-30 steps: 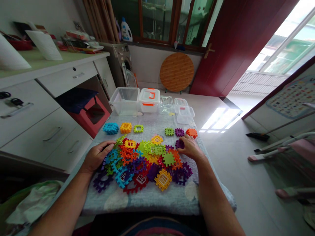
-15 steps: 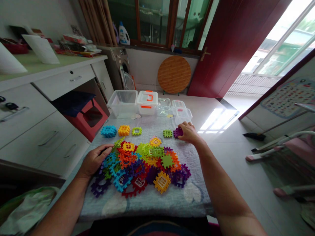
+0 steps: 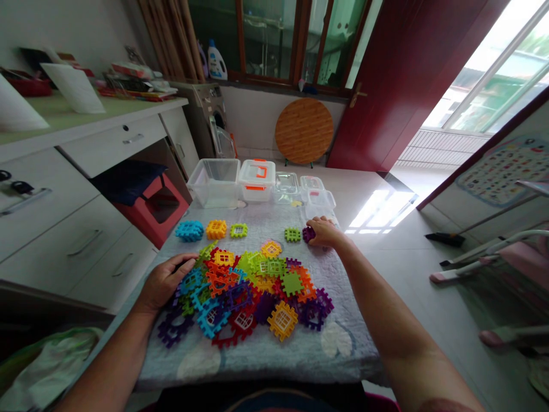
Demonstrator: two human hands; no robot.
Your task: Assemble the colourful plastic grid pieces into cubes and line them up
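Observation:
My right hand (image 3: pixel 325 232) is closed on a purple interlocking building piece (image 3: pixel 307 234) at the far right of the table. Just left of it lies a green piece (image 3: pixel 292 234). At the pile's left edge, my left hand (image 3: pixel 168 278) pinches a tilted light green piece (image 3: pixel 209 250) between thumb and fingers. The mixed pile holds red, orange, blue, purple and yellow pieces, among them a yellow window piece (image 3: pixel 282 321) at the front. Behind it stand a blue stack (image 3: pixel 189 231), a yellow stack (image 3: pixel 216 229) and a green window piece (image 3: pixel 239 230).
Along the table's back edge stand an open clear bin (image 3: pixel 214 189), a lidded box with orange clips (image 3: pixel 257 186) and small clear containers (image 3: pixel 286 186). A red stool (image 3: pixel 160 209) and white drawers (image 3: pixel 81 240) are at left. A grey patterned cloth (image 3: pixel 300 357) covers the table.
My right hand has shifted very slightly down and left, with the purple piece still in its fingers. The left hand and the pile look the same.

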